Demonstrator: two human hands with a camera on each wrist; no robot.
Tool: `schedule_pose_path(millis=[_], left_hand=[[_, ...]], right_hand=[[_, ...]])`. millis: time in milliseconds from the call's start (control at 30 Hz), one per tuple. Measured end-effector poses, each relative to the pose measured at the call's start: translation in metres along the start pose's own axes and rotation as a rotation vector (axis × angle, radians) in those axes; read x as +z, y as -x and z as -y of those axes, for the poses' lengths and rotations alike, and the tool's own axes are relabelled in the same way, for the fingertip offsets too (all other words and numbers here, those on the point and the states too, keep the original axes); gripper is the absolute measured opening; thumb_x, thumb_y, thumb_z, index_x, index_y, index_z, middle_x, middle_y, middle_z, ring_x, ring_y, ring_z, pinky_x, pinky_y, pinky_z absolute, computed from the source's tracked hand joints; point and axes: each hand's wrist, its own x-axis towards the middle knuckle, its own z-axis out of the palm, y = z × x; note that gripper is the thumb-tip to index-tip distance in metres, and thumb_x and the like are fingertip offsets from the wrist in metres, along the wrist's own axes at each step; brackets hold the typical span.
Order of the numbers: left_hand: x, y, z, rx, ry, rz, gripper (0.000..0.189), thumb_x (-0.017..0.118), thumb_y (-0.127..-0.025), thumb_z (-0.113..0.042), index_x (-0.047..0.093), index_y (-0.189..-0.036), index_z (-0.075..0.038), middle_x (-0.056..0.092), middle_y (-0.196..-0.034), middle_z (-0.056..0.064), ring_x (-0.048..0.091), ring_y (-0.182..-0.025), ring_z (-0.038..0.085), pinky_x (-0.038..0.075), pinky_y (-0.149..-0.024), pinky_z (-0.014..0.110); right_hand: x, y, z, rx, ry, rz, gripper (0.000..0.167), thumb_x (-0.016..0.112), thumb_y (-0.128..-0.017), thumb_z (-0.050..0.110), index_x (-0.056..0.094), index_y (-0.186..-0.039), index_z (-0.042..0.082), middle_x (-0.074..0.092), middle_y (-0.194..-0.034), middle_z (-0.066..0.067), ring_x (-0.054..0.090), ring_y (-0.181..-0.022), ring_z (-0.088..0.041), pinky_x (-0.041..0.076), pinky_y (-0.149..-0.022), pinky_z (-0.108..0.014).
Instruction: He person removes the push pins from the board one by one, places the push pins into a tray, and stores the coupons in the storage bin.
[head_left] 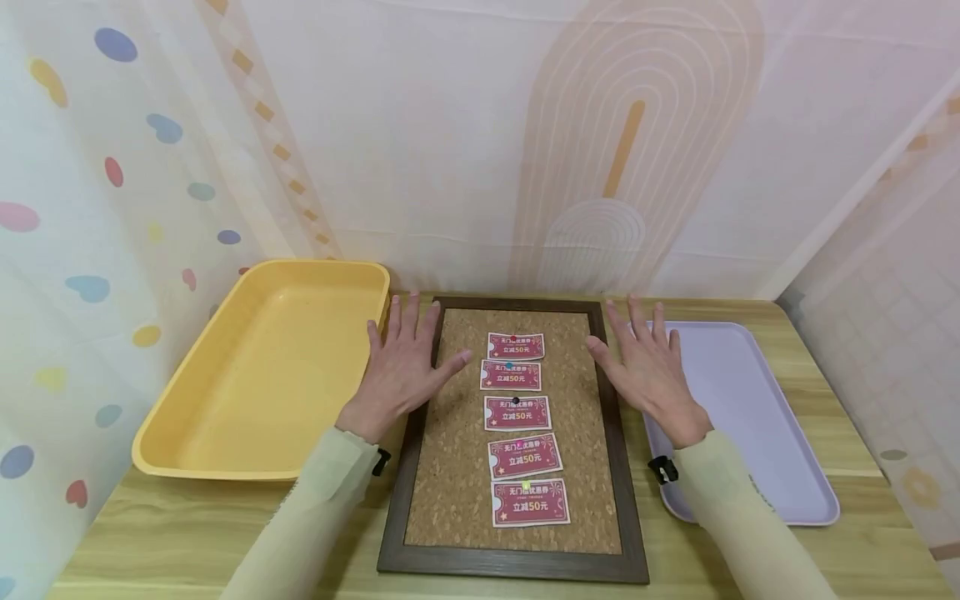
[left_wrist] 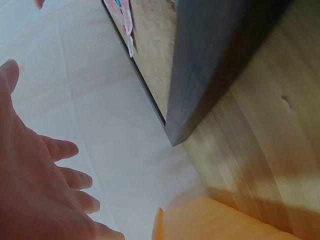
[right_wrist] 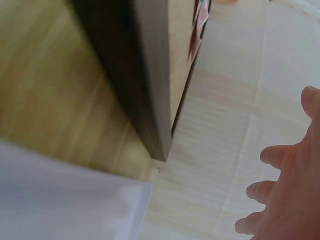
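A cork board [head_left: 450, 508] in a dark wooden frame lies on the table between my hands. Down its middle runs a column of several red-and-white paper coupons [head_left: 517, 412], each with a small coloured push pin [head_left: 516, 400] near its top edge. My left hand [head_left: 401, 367] hovers over the board's left edge, palm down, fingers spread and holding nothing. Over the right edge is my right hand [head_left: 648, 375], likewise spread and bare. Both wrist views show the fingers of the left hand [left_wrist: 40, 185] and right hand [right_wrist: 295, 180] raised apart from the frame.
To the left stands a deep yellow tray [head_left: 262, 474], its right rim beside my left hand. A shallow lilac tray [head_left: 750, 433] lies on the right, partly under my right hand and forearm. A patterned curtain [head_left: 450, 150] hangs behind the wooden table [head_left: 817, 392].
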Motion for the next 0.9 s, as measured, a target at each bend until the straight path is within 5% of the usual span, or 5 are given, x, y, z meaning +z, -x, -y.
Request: schedule_pose_path(millis=[467, 633, 900], left_hand=[[0.0, -0.011, -0.014, 0.025, 0.185, 0.022, 0.103, 0.032, -0.096, -0.082, 0.019, -0.165, -0.006, 0.0, -0.171, 0.019, -0.007, -0.156, 0.043, -0.001, -0.117, 0.073], [0.001, -0.015, -0.018, 0.041, 0.262, 0.046, 0.098, 0.036, -0.098, -0.077, 0.019, -0.165, -0.007, 0.003, -0.172, 0.015, -0.005, -0.157, 0.038, -0.001, -0.118, 0.07], [0.003, -0.022, -0.02, 0.032, 0.468, 0.103, 0.094, 0.039, -0.099, -0.075, 0.021, -0.165, -0.011, 0.011, -0.172, 0.014, 0.012, -0.156, 0.041, 0.019, -0.119, 0.065]], right_hand=[[0.007, -0.008, 0.02, -0.063, -0.043, -0.002, 0.083, 0.024, -0.105, 0.07, 0.021, -0.166, 0.015, 0.01, -0.171, -0.019, -0.005, -0.155, -0.048, 0.004, -0.116, -0.075], [0.012, -0.012, 0.026, -0.095, -0.071, 0.005, 0.08, 0.024, -0.105, 0.068, 0.022, -0.166, 0.017, 0.01, -0.172, -0.015, -0.002, -0.155, -0.047, 0.005, -0.117, -0.073], [0.014, -0.022, 0.033, -0.165, -0.175, -0.007, 0.078, 0.026, -0.107, 0.064, 0.023, -0.165, 0.013, 0.019, -0.17, -0.015, 0.003, -0.157, -0.04, 0.009, -0.122, -0.063]])
